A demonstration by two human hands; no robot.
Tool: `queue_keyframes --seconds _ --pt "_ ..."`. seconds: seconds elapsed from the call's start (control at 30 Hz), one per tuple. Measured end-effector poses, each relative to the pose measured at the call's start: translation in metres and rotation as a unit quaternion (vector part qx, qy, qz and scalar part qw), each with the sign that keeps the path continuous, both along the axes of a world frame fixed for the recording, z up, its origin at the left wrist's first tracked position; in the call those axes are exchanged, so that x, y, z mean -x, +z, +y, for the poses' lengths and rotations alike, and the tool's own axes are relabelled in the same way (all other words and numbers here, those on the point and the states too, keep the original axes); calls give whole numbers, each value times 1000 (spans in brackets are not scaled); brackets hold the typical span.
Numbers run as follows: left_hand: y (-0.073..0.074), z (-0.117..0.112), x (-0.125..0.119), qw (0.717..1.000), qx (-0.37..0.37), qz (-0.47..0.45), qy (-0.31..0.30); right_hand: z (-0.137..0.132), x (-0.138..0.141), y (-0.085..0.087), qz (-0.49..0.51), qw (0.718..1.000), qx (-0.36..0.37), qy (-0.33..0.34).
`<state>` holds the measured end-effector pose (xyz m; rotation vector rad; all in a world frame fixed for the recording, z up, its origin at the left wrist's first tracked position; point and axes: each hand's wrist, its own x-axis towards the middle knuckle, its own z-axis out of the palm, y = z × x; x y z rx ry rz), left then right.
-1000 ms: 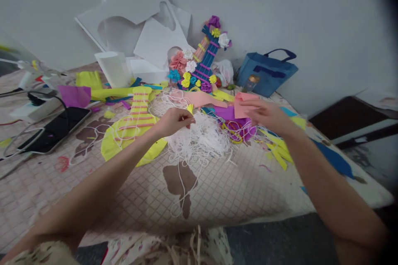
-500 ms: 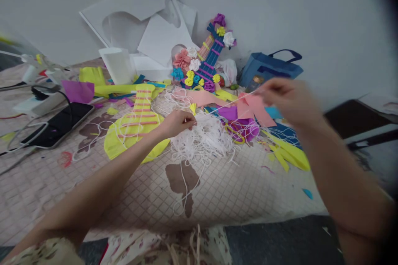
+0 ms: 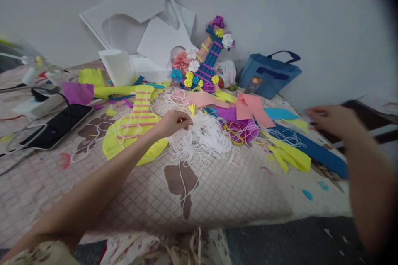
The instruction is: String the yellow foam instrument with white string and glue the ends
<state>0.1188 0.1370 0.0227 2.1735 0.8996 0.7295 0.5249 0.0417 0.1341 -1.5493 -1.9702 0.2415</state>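
A loose heap of white string lies mid-table. At its upper left edge my left hand is closed in a pinch on the white string. My right hand is held out past the right side of the table, somewhat blurred. Its fingers are pinched together, and whatever is between them does not show. Left of the heap lies a yellow guitar-shaped cutout with pink strips across its neck and white string lying over it, partly hidden by my left forearm.
Behind stands a blue guitar shape with paper flowers, beside a blue bag and a small jar. Paper strips lie at right. A phone, power strip and white container are at left; cut white boards lean behind.
My right hand has swung outward to the right, away from the heap. The string that stretched taut towards it is no longer visible. My left hand has stayed nearly in place.
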Motion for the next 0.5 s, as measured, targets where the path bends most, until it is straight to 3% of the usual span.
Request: queue_keyframes --seconds 0.03,0.1,0.2,0.3,0.4,0.5 --pt "2 -2 -2 1000 -2 -5 -2 2 14 -9 11 1000 -7 -26" --pt "6 -7 -4 1000 -7 -10 -5 9 60 -28 40 996 70 -29" --pt "9 -11 -6 1000 -14 -19 -11 24 144 -53 76 976 171 116" --pt "11 -12 -5 999 -17 -32 -13 43 201 -66 55 964 176 191" --pt "10 -12 -3 999 -12 -33 -6 54 208 -57 3 977 105 184" --pt "5 -9 0 1000 -10 -19 0 51 173 -21 48 993 15 107"
